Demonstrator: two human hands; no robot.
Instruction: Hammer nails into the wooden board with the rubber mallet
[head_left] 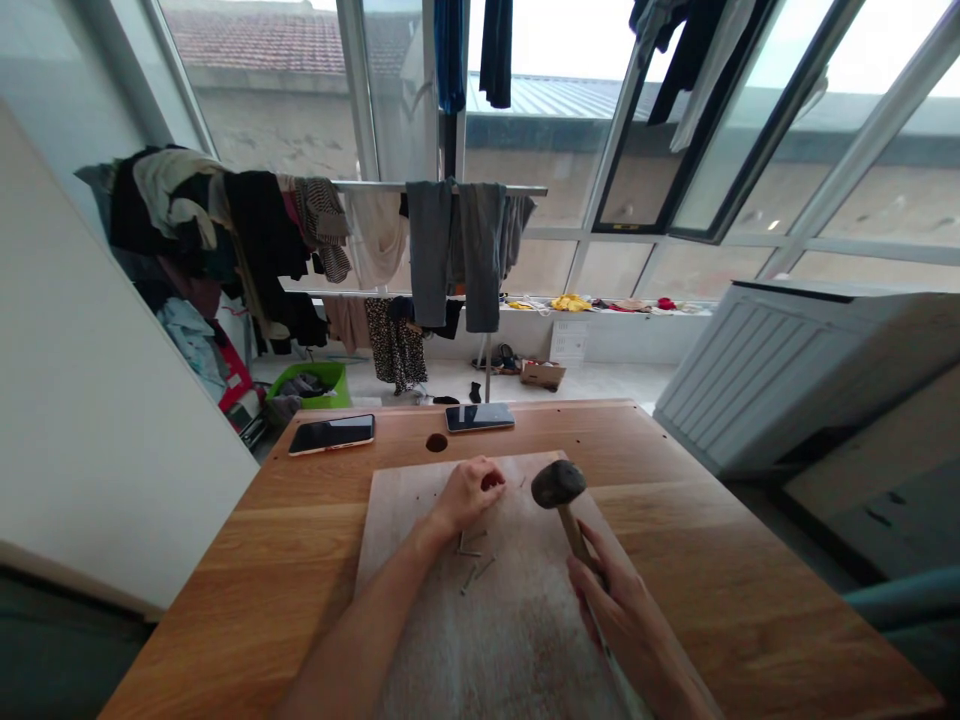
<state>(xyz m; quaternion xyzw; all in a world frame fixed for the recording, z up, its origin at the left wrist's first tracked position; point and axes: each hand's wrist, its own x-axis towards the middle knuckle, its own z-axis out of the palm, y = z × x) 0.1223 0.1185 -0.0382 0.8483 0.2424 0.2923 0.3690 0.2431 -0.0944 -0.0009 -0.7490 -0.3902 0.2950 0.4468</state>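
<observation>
Windows (525, 150) are filling the back. Wooden table (705, 560) is spreading across the foreground. Drying rack (375, 186) is standing beyond the table's far edge, clothes (481, 255) hanging over it. Pale board (480, 650) is lying flat on the table, in front of the person. Mallet, dark head and wooden handle (572, 525), is being held up at the board's right side, head pointing away from the person. Right hand (611, 585) is gripping that handle, fingers wrapping round it. Left hand (471, 492) is resting near the board's far edge, fingers curling in, only a small gap showing; can't tell whether it's pinching anything. Two phones are lying at the table's far side: left phone (332, 434) near the corner, right phone (480, 417) past the board. Round hole (436, 442) is sitting between them. Loose nails (469, 578) are lying on the board, just nearer the person than the left hand.
</observation>
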